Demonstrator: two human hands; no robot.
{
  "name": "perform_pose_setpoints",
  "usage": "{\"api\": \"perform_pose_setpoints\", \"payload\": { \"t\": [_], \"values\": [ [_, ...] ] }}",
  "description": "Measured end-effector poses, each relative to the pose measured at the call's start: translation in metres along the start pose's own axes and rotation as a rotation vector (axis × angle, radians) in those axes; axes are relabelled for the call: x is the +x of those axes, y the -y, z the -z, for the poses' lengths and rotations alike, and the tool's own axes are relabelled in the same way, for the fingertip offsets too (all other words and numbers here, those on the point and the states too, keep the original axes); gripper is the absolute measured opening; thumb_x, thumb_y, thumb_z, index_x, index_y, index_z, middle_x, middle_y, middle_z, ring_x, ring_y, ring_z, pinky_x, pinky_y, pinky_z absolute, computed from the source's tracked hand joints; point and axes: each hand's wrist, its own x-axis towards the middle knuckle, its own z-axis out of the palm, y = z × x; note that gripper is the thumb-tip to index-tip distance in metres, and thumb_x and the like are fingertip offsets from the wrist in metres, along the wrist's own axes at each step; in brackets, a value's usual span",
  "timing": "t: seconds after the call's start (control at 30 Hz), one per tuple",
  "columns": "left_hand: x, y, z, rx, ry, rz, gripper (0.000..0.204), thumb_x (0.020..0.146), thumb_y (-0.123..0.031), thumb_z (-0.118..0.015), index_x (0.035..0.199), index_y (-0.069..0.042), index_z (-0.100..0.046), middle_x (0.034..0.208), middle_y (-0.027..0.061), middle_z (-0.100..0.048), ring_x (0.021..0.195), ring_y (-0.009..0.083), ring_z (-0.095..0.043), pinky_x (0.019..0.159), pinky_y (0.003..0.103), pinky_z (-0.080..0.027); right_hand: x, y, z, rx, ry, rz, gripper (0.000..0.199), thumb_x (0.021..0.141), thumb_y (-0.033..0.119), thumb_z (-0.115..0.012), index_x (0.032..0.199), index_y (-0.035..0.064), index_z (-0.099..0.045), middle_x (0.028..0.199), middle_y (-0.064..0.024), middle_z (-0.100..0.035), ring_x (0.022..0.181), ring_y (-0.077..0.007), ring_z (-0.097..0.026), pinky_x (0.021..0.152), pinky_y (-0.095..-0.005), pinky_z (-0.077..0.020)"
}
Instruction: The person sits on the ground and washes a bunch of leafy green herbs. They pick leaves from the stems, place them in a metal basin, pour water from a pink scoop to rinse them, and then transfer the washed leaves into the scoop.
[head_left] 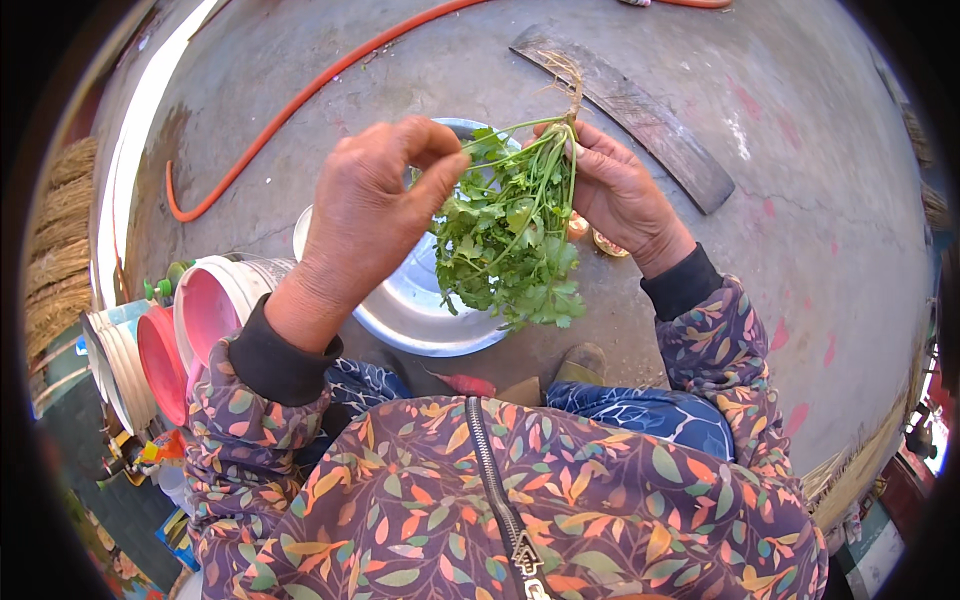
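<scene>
A leafy bunch of coriander (510, 240) hangs upside down in front of me, its pale, stringy roots (570, 85) pointing up and away. My right hand (615, 185) grips it just below the roots, thumb against the stems. On the other side, the thumb and forefinger of my left hand (385, 190) are pinched together at the end of a thin side stem that runs out from the root end. Under the leaves stands a shiny metal basin (425, 335), partly covered by the bunch and my left hand.
An orange hose (290, 105) curves over the concrete floor at the far left. A worn dark board (640, 120) lies beyond my right hand. White buckets (235, 285) and a red bucket (160, 360) stand at left. A reddish thing (465, 384) lies between my feet.
</scene>
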Motion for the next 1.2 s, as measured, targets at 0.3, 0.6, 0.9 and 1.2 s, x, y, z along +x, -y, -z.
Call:
{"api": "perform_pose_setpoints", "payload": {
  "t": [0.3, 0.6, 0.9, 1.2],
  "values": [
    [-0.025, -0.004, -0.031, 0.010, 0.251, 0.052, 0.017, 0.077, -0.018, -0.072, 0.085, -0.005, -0.063, 0.078, 0.0098, -0.060, 0.079, 0.0279, -0.059, 0.069, 0.040, -0.047, 0.002, 0.000, -0.005, 0.002, -0.079, 0.054, 0.034, 0.097, 0.016, -0.051, 0.127, 0.0021, -0.051, 0.119, -0.0066, -0.060, 0.109, -0.0160, -0.058, 0.096, -0.0361, -0.0461],
    [-0.017, 0.007, -0.026, -0.007, 0.179, 0.077, 0.013, 0.081, -0.013, -0.068, 0.088, -0.002, -0.065, 0.081, 0.0110, -0.061, 0.082, 0.0295, -0.060, 0.071, 0.039, -0.048, 0.000, -0.003, 0.004, 0.021, -0.091, 0.007, 0.040, 0.096, 0.013, -0.050, 0.132, -0.0032, -0.044, 0.123, -0.0122, -0.058, 0.112, -0.0195, -0.058, 0.099, -0.0340, -0.0463],
    [-0.013, 0.015, -0.026, -0.211, 0.236, 0.228, 0.015, 0.091, -0.010, -0.061, 0.104, -0.002, -0.061, 0.089, 0.0005, -0.063, 0.082, 0.0085, -0.056, 0.071, 0.024, -0.045, -0.002, -0.009, 0.008, 0.022, -0.140, -0.036, 0.035, 0.097, 0.015, -0.046, 0.127, -0.0040, -0.047, 0.117, -0.0126, -0.060, 0.105, -0.0185, -0.061, 0.095, -0.0330, -0.0492],
    [-0.015, -0.008, -0.026, -0.346, 0.162, 0.041, 0.011, 0.084, -0.003, -0.064, 0.094, -0.002, -0.065, 0.082, 0.0090, -0.065, 0.077, 0.0188, -0.061, 0.071, 0.030, -0.049, -0.002, -0.007, -0.006, 0.042, -0.214, -0.054, 0.022, 0.097, 0.014, -0.050, 0.114, 0.0005, -0.054, 0.103, -0.0077, -0.064, 0.092, -0.0148, -0.064, 0.084, -0.0303, -0.0538]
  ]
}}
